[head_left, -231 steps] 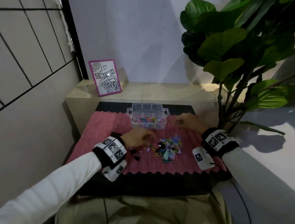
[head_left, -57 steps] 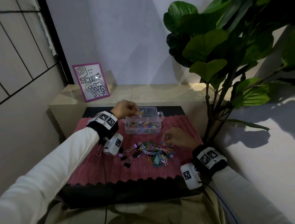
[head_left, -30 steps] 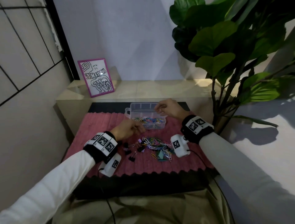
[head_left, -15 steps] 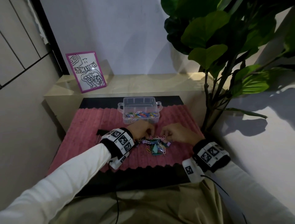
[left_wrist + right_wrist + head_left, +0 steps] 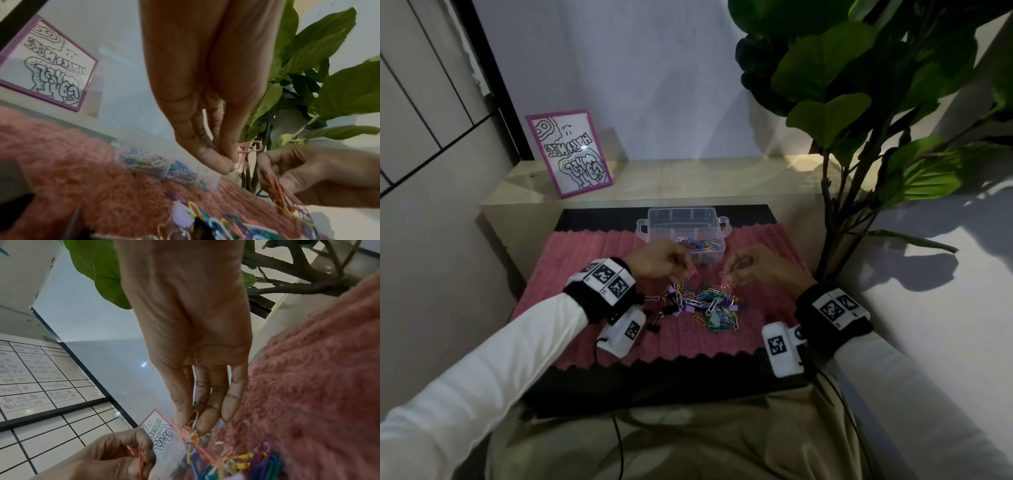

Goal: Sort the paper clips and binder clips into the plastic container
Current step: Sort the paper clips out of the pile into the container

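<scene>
Nearest the person, on the pink mat (image 5: 592, 260) over the desk, lies the loose pile of clips (image 5: 703, 305): coloured paper clips w/ a few black binder clips (image 5: 654, 318) at its left edge. Just above it, left hand (image 5: 659, 262) has fingers (image 5: 213, 160) pinched together on 1 pink paper clip (image 5: 249, 148); right hand (image 5: 755, 265) fingers (image 5: 205, 418) are clamped on a tangled string of pink clips (image 5: 281, 203) that trails down into the pile. Judgement: clips are light, stiff wire, slick, and they hook each other, so take each by its outer loop and shake it free; binder clips are best taken by the body. Beyond the hands sits the plastic container (image 5: 643, 228), front compartments holding sorted paper clips; back row looks empty.
</scene>
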Demonstrator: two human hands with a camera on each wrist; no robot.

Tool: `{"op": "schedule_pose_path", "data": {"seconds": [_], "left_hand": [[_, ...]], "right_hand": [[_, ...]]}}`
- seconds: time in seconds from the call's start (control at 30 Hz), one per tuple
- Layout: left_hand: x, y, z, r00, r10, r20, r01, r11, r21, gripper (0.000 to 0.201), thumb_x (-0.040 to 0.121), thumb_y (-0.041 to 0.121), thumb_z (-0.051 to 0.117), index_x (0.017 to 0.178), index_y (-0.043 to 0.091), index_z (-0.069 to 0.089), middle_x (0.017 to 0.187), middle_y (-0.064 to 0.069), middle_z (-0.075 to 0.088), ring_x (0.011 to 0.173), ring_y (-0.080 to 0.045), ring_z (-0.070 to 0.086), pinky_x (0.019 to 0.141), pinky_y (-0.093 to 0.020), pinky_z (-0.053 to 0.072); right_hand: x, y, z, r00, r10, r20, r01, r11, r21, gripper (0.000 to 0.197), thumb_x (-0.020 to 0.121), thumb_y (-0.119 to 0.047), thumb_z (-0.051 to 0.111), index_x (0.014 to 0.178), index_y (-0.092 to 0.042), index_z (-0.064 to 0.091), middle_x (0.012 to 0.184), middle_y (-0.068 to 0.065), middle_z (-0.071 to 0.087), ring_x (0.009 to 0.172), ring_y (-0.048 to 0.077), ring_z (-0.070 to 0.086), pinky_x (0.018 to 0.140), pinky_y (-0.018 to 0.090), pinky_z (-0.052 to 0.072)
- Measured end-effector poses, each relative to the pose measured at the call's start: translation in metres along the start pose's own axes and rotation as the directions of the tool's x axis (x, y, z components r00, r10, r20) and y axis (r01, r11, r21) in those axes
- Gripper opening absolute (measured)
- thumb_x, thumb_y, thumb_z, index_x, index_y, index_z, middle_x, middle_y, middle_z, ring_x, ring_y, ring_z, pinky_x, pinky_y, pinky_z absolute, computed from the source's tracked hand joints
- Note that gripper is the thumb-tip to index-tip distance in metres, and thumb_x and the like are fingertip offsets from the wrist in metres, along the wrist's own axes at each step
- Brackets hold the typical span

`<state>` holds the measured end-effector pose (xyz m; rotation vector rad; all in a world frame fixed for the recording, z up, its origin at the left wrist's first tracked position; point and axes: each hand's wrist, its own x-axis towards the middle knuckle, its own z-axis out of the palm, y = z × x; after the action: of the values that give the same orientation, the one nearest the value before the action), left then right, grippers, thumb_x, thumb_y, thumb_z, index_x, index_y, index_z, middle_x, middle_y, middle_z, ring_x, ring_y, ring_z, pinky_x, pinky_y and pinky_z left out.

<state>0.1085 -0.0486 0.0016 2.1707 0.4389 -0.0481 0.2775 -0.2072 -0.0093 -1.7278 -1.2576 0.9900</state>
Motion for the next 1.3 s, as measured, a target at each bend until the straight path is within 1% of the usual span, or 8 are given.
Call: {"op": "schedule_pose_path", "data": {"seconds": [0.23,0.33,0.5,0.67,0.87,0.97,1.2,1.3], "left_hand": [[-0.003,-0.002,-0.022,0.998,-0.014,-0.067,0.011,0.999,-0.039,0.016,0.085,-0.004,0.055,0.082,0.012,0.058,0.073,-0.003,0.06,0.057,0.0,0.062,0.059,-0.014,0.053],[0.004,0.002,-0.034,0.972,-0.014,-0.233,0.066,0.974,0.215,0.01,0.083,0.006,0.061,0.092,0.009,0.066,0.081,-0.005,0.066,0.071,-0.012,0.06,0.074,-0.026,0.049],[0.021,0.001,-0.049,0.953,-0.014,-0.302,0.109,0.947,0.302,0.014,0.082,0.003,0.061,0.095,0.003,0.069,0.097,-0.015,0.071,0.068,-0.007,0.06,0.064,-0.011,0.05],[0.02,0.001,-0.045,0.96,-0.033,-0.277,0.131,0.929,0.346,0.026,0.085,-0.002,0.055,0.107,0.006,0.067,0.109,-0.011,0.069,0.098,-0.018,0.065,0.083,-0.017,0.046],[-0.002,0.0,-0.031,0.964,0.048,-0.26,0.03,0.957,0.288,0.028,0.087,-0.004,0.05,0.105,0.008,0.068,0.104,0.0,0.068,0.074,0.011,0.059,0.065,0.006,0.039],[-0.01,-0.008,-0.027,0.974,0.05,-0.221,0.011,0.963,0.268,0.024,0.086,-0.001,0.054,0.1,0.01,0.069,0.099,0.001,0.07,0.064,0.023,0.055,0.066,0.005,0.041],[-0.012,-0.011,-0.015,0.981,0.054,-0.188,0.023,0.924,0.382,0.022,0.082,-0.004,0.056,0.099,0.003,0.069,0.105,-0.011,0.07,0.095,-0.018,0.065,0.075,-0.006,0.04],[-0.006,-0.006,0.002,0.994,0.052,-0.099,0.005,0.866,0.5,0.025,0.083,0.0,0.054,0.107,0.002,0.063,0.109,-0.014,0.066,0.1,-0.027,0.062,0.081,-0.021,0.041]], "right_hand": [[-0.001,0.009,-0.001,0.996,0.077,-0.034,-0.063,0.951,0.302,0.014,0.082,0.007,0.06,0.078,-0.006,0.063,0.066,-0.001,0.07,0.065,0.012,0.068,0.065,0.025,0.059],[-0.001,0.01,0.001,0.995,0.08,-0.054,-0.053,0.92,0.387,0.014,0.081,0.008,0.059,0.078,-0.005,0.063,0.068,0.0,0.07,0.067,0.014,0.068,0.067,0.027,0.059],[0.0,0.009,0.004,0.993,0.082,-0.086,-0.039,0.91,0.412,0.013,0.082,0.007,0.06,0.078,-0.005,0.062,0.079,0.007,0.069,0.076,0.019,0.067,0.069,0.028,0.058],[-0.003,0.009,0.0,0.994,0.071,-0.089,-0.025,0.898,0.439,0.011,0.084,0.005,0.058,0.08,-0.005,0.061,0.081,0.01,0.073,0.08,0.019,0.07,0.065,0.026,0.057],[0.016,-0.012,-0.008,0.978,0.069,-0.199,0.034,0.882,0.471,0.011,0.083,0.008,0.057,0.082,-0.002,0.061,0.08,0.011,0.067,0.071,0.018,0.069,0.063,0.025,0.058],[0.032,-0.031,-0.012,0.965,-0.007,-0.26,0.109,0.92,0.377,0.008,0.083,0.001,0.061,0.091,0.004,0.061,0.084,0.011,0.069,0.075,0.021,0.069,0.067,0.026,0.057],[0.095,-0.051,-0.003,0.933,-0.003,-0.361,0.095,0.967,0.237,0.021,0.08,0.015,0.057,0.07,-0.004,0.056,0.076,0.014,0.061,0.072,0.028,0.063,0.079,0.044,0.057],[0.096,-0.047,0.003,0.951,-0.057,-0.303,0.037,0.997,-0.073,0.02,0.08,0.014,0.053,0.076,-0.001,0.066,0.077,0.015,0.065,0.07,0.022,0.062,0.074,0.029,0.056]]}}
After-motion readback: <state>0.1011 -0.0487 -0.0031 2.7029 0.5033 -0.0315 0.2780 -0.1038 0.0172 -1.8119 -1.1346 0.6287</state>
